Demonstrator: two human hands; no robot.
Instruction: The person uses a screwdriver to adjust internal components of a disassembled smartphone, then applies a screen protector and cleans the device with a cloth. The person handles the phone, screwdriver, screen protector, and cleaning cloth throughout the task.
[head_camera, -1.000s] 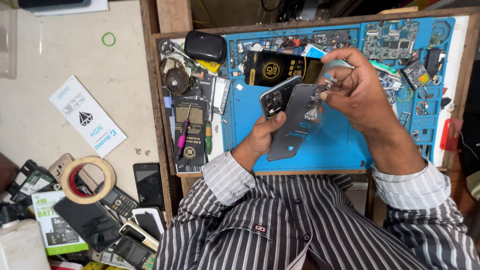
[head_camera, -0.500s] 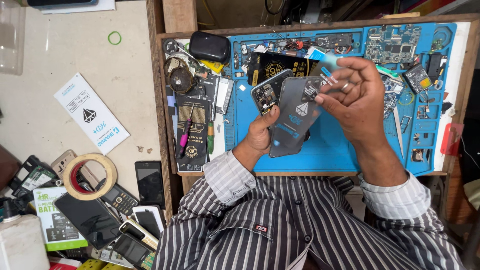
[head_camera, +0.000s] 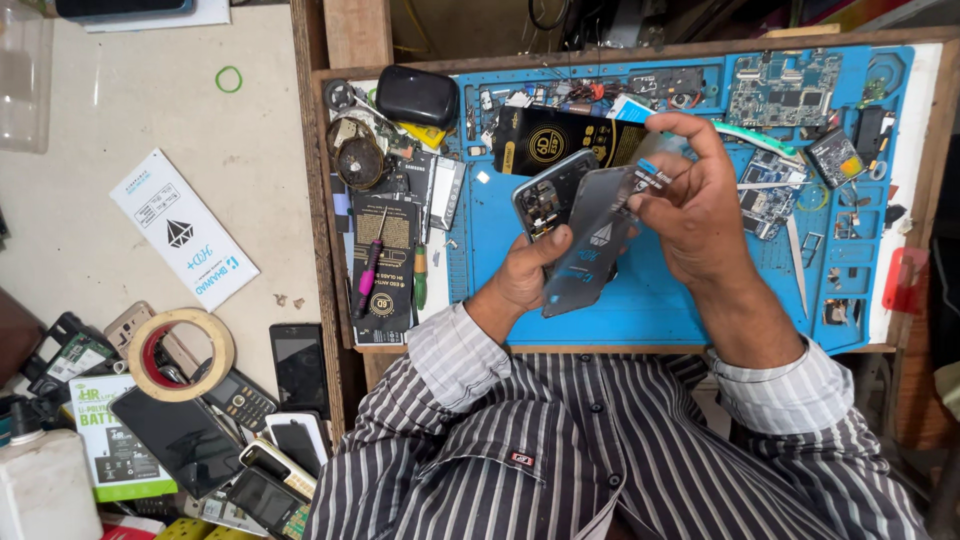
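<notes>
My left hand (head_camera: 525, 275) grips an opened smartphone (head_camera: 548, 193) from below, its back off and its insides showing. A dark, glossy phone-shaped sheet (head_camera: 588, 248) lies across the phone. My right hand (head_camera: 690, 205) pinches the top edge of that sheet by a small tab, fingers curled. Both hands hover above the blue repair mat (head_camera: 660, 300) on the wooden workbench. A black flat box with gold print (head_camera: 560, 137) lies just behind the phone.
A pink-handled screwdriver (head_camera: 368, 265) rests on a black packet left of the mat. Circuit boards (head_camera: 782, 88), tweezers and small parts crowd the mat's right side. A tape roll (head_camera: 180, 352), several old phones (head_camera: 300, 368) and a white leaflet (head_camera: 182, 242) lie on the left surface.
Both hands with the phone and the dark sheet have shifted slightly down and left. The sheet now lies more squarely over the phone, and the right hand has shifted its pinch to the sheet's top tab.
</notes>
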